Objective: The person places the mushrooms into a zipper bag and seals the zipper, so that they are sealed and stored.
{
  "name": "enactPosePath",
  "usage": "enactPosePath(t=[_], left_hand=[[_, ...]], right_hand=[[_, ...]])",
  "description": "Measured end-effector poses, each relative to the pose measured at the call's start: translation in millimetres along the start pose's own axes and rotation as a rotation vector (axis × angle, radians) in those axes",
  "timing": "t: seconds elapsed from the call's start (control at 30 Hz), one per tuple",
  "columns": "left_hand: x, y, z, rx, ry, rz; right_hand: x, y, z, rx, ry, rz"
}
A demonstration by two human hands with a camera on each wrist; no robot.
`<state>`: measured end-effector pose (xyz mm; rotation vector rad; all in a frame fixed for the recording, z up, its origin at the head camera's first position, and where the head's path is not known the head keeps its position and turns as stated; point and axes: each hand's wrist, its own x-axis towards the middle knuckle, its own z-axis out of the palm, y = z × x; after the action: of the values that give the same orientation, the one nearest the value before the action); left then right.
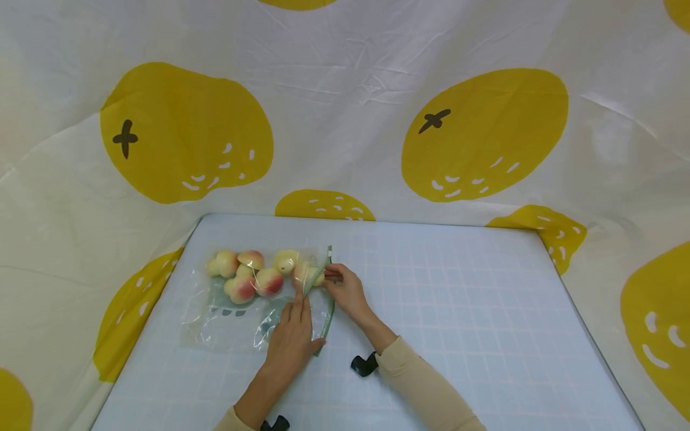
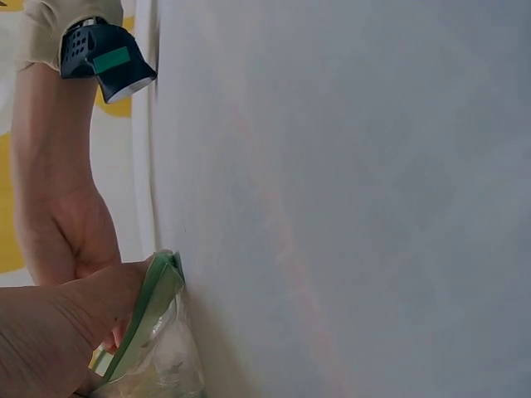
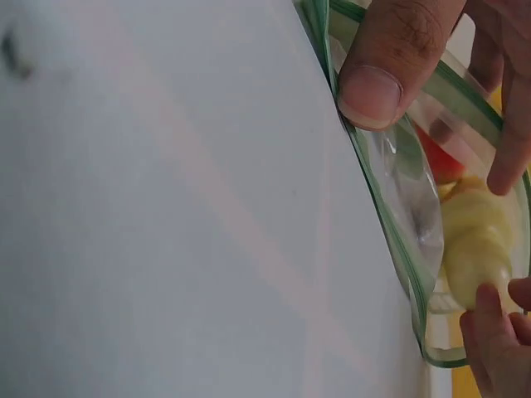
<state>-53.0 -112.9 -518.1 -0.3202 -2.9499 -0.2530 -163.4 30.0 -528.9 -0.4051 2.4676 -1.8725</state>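
Note:
A clear zip bag point(image 1: 202, 329) with a green-edged mouth lies flat on the table. Several yellow pears with red blushes, one of them a pear point(image 1: 269, 282), are inside. My left hand point(image 1: 291, 335) rests over the mouth end, fingers straight on the upper lip. Its thumb point(image 3: 373, 95) presses the lower lip, and the mouth gapes. At the far part of the mouth, my right hand point(image 1: 345, 290) pinches the end of a pale yellow pear point(image 3: 474, 240) that lies mostly within the bag. In the left wrist view, the green zip edge point(image 2: 149, 311) runs beside the left thumb.
The table point(image 1: 458, 299) has a pale gridded cover. Behind it and at its sides hangs a white cloth point(image 1: 345, 120) printed with big yellow fruit. A black wrist camera point(image 1: 364, 364) sits under the right wrist, and another point(image 1: 276, 424) by the left.

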Motion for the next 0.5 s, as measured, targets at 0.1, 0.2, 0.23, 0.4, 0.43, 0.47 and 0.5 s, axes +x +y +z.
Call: enactPosePath(t=[0.1,0.2,0.23,0.4,0.43,0.47,0.5], left_hand=[[-0.3,0.0,0.4,-0.004,0.005,0.001],[-0.3,0.0,0.6,-0.011,0.015,0.005],[-0.4,-0.1,0.5,-0.012,0.02,0.008],[-0.8,-0.9,0.5,0.001,0.035,0.02],[-0.8,-1.1,0.5,0.005,0.036,0.021],[-1.0,-1.3,0.7,0.008,0.037,0.021],[-1.1,-1.4,0.9,0.009,0.039,0.022]], right_hand=[[-0.2,-0.8,2.3,0.059,-0.016,-0.015],[-0.8,-2.1,4.6,0.151,-0.048,0.01],[-0.9,-2.4,5.5,0.184,-0.06,0.025],[-0.2,-3.1,11.9,0.359,-0.106,0.13],[0.3,-2.7,13.6,0.384,-0.115,0.148],[0.7,-2.4,15.1,0.413,-0.125,0.168],[1.0,-1.9,16.7,0.436,-0.136,0.188]])
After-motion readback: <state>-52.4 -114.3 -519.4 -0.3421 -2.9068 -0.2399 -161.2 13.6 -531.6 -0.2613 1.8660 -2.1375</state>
